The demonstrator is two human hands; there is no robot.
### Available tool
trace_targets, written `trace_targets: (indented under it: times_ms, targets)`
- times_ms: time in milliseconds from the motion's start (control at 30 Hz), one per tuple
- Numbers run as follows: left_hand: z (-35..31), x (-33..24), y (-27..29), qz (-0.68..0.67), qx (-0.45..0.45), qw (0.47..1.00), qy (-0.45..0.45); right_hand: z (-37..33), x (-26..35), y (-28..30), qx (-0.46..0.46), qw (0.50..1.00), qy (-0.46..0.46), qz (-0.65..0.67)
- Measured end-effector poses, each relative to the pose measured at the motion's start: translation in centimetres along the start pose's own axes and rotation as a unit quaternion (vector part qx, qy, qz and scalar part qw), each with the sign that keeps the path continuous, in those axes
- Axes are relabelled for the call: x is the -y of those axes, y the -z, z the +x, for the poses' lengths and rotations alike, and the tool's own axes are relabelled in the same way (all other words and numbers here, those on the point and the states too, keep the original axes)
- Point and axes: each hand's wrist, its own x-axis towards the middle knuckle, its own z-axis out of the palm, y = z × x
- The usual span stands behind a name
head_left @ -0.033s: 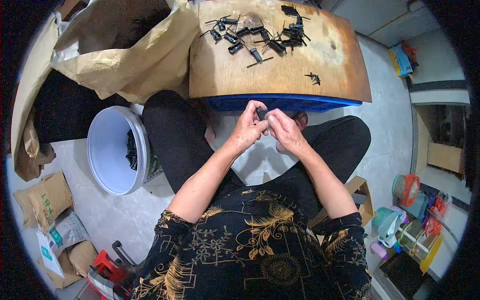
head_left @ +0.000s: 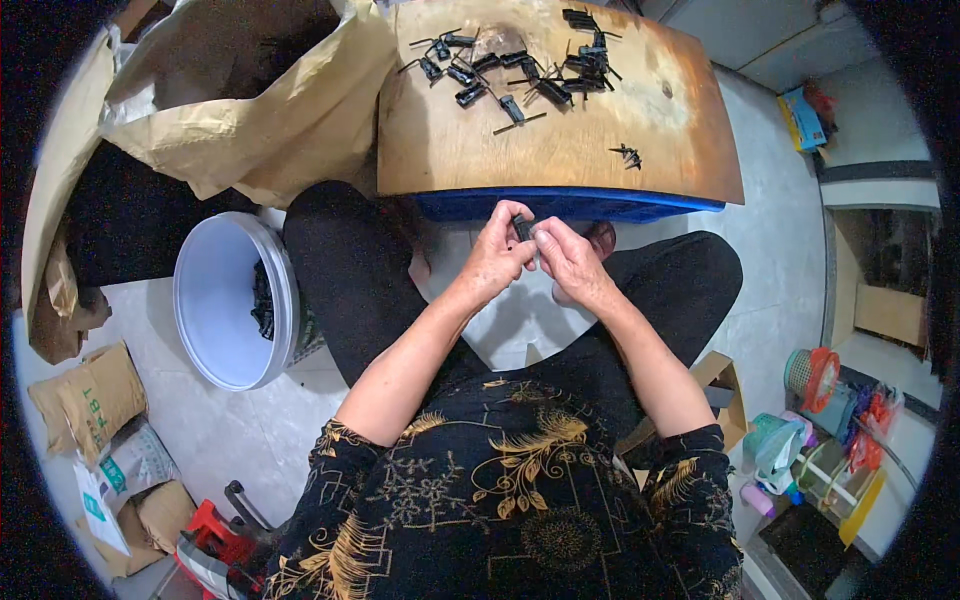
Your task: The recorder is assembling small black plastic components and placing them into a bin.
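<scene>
Just this side of the table (head_left: 450, 150), our left hand (head_left: 493, 255) pinches a small black part (head_left: 522, 229); our right hand (head_left: 572, 260) meets it, its grip hidden. Left of the table sit a big paper bag (head_left: 250, 135), a white bucket (head_left: 215, 300) and, farther off, a brown sack (head_left: 85, 400) with green lettering.

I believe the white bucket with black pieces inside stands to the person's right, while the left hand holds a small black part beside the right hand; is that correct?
Not quite: the head view shows the white bucket with black pieces inside standing to the person's left. The left hand does hold a small black part beside the right hand.
</scene>
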Motion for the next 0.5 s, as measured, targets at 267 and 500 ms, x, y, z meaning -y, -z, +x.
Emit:
trace_targets:
  times_ms: [267, 500]
  targets:
    - [1.1, 2.1, 0.0, 0.083, -0.021, 0.996, -0.032, 0.7, 0.1, 0.1, 0.012, 0.998, -0.031, -0.055]
    - [1.4, 2.4, -0.3, 0.195, -0.059, 0.975, -0.086, 1.2, -0.8, -0.1, -0.015, 0.991, 0.002, -0.130]
